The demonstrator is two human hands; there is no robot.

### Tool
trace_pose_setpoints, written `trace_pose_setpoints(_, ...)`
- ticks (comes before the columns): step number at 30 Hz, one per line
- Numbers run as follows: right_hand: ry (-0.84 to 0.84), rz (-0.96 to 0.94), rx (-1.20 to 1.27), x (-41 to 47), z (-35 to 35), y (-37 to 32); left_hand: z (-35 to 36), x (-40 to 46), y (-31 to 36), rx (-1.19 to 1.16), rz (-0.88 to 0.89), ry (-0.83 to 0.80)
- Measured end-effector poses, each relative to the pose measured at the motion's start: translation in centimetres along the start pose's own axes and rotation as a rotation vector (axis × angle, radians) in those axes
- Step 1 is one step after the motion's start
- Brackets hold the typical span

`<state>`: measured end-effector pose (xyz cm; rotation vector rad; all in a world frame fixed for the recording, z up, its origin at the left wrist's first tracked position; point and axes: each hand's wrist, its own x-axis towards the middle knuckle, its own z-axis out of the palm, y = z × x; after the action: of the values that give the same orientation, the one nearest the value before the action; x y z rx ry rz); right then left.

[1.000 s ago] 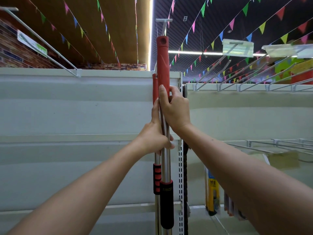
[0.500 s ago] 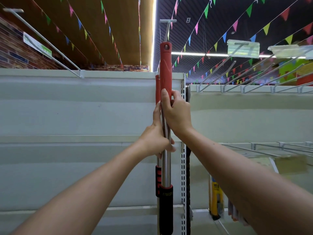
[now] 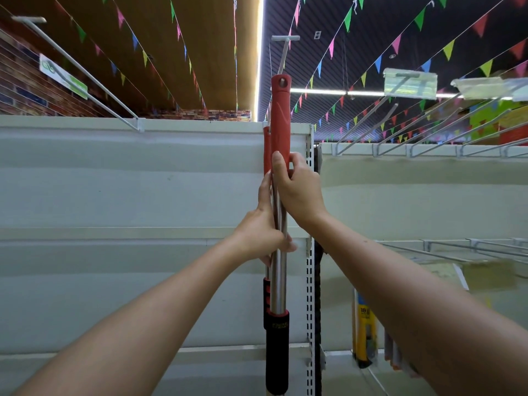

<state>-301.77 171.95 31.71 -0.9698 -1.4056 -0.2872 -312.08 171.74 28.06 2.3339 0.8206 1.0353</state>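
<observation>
the white shelving [image 3: 114, 195] fills the wall ahead of the person. the long pole [image 3: 278, 281] stands upright against its slotted post and reaches past the top edge. it is a bare steel tube with a black sleeve [image 3: 277, 352] low down and a red grip [image 3: 280, 124] on top. it looks stiff and fairly light, but awkward to steer when held this high, and the polished steel is likely slick. a second pole [image 3: 267, 144] hangs just behind it, very close.

the left hand [image 3: 261, 238] has its fingers curled round the steel lower down; whether it takes in both tubes i cannot tell. the right hand [image 3: 298, 192] pinches the bottom of the red grip, thumb in front. the moulded plastic seems the surer hold for guiding.

above, the hook [image 3: 284, 50] juts out, and the small hole [image 3: 283, 81] in the grip's tip sits just under it, not yet threaded on.
</observation>
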Motion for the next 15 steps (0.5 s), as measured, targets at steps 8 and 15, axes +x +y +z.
trace_pose_setpoints(8,-0.004,0.141,0.383,5.7,-1.5,-4.0,0.2,0.0,-0.3,0.031,-0.012,0.021)
trace_pose_setpoints(15,-0.018,0.107,0.284,7.8,-1.1,-4.6,0.3,0.5,-0.5,0.056,-0.046,0.015)
